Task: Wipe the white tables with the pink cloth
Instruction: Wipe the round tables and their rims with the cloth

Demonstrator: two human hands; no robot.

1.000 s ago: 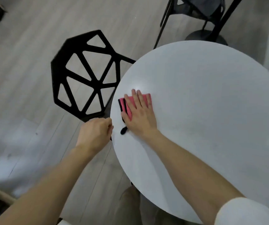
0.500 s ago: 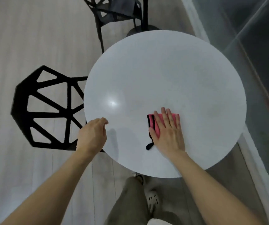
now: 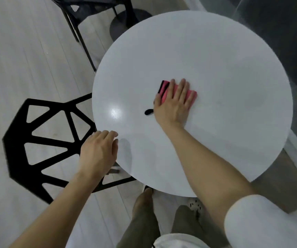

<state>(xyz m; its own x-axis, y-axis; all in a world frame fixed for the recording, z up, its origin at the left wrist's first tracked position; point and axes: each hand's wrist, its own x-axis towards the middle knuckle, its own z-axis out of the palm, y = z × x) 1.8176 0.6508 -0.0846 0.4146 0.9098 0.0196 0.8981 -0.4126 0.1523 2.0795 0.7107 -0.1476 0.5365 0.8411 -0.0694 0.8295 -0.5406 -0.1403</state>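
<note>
Pink cloth (image 3: 165, 90) mostly under right hand (image 3: 174, 104); far chair (image 3: 99, 4) cut by top edge.

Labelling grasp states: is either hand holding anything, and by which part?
Nothing is gripped. The right hand presses flat on the pink cloth, fingers straight. The left hand is at the white table edge, empty.

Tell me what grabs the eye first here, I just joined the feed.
The pink cloth stands out most, pressed flat under the right hand near the middle of the round white table. Next comes the black chair with its cut-out geometric frame, on the floor left of the table, beside the left hand resting at the table's near-left rim.
</note>
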